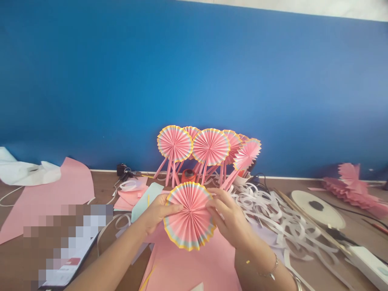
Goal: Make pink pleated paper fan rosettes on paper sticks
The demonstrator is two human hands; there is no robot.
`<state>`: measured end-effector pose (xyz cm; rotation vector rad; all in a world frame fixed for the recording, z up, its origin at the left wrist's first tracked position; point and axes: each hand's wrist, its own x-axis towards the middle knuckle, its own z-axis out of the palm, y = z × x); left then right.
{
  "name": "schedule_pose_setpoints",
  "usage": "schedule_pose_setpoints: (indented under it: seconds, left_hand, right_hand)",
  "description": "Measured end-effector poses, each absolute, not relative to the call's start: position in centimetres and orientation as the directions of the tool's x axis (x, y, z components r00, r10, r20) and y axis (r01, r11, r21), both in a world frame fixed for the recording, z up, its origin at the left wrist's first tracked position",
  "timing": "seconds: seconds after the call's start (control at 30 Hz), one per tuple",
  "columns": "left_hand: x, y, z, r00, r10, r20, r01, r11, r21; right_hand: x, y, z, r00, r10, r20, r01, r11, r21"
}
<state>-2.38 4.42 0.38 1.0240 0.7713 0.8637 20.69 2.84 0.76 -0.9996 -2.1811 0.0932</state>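
While other pleated fans (pixel 211 146) stand behind, one pink paper disc (pixel 194 231) is held up

As the left hand (pixel 158 211) pinches the disc's left edge, its thumb flat across the pleats toward the centre, the right hand (pixel 228 216) has its fingers bent in against the upper right edge, nearly closed on it. The disc, rimmed in yellow and pale blue, is held above pink sheets (pixel 194 271) on the worktop (pixel 104 188). Loose white strips (pixel 273 208) lie tangled just beyond the right hand.
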Motion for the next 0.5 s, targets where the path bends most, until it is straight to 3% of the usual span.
schedule_pose_setpoints:
  seconds: [0.5]
  left_hand:
    - [-2.91,4.78,0.24,0.444,0.886,-0.134,-0.230,0.257,0.939]
  right_hand:
    - [20.67,2.64,0.01,-0.470,0.612,0.636,0.551,0.767,-0.330]
